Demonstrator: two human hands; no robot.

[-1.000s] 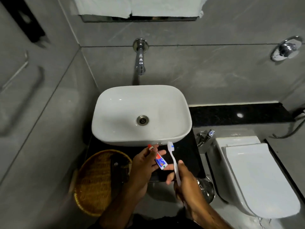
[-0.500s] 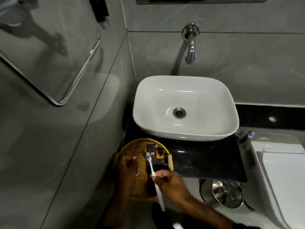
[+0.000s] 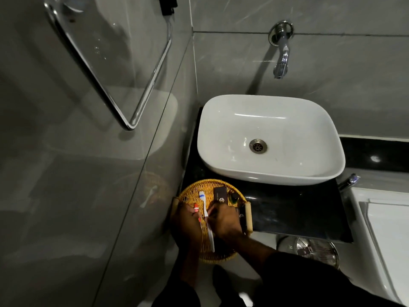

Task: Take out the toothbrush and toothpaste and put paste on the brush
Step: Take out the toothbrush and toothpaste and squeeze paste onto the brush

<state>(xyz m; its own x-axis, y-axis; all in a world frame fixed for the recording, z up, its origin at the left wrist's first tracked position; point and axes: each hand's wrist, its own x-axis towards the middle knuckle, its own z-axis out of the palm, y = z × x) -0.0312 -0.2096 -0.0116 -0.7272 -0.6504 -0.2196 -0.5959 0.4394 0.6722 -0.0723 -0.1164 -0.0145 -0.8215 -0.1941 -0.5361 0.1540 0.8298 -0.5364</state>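
Note:
Over the woven wicker basket (image 3: 190, 191) at the counter's left end, both hands work close together. My right hand (image 3: 223, 222) grips the white toothbrush (image 3: 204, 207) by its handle, bristle head with a blue band pointing away from me. My left hand (image 3: 184, 222) is closed around the small red toothpaste tube (image 3: 195, 208), whose red end shows just left of the brush neck. The tube's body is mostly hidden in my fingers. I cannot tell whether any paste lies on the bristles.
Dark toiletry packets (image 3: 220, 194) lie in the basket. The white basin (image 3: 270, 138) sits on a black counter (image 3: 294, 209) under a wall tap (image 3: 281, 63). A steel bin lid (image 3: 314, 251) and white toilet (image 3: 385, 229) are at right; a glass panel (image 3: 99, 63) stands at left.
The view has swung left and down. Both hands, still holding brush and tube, have moved from in front of the basin to over the wicker basket.

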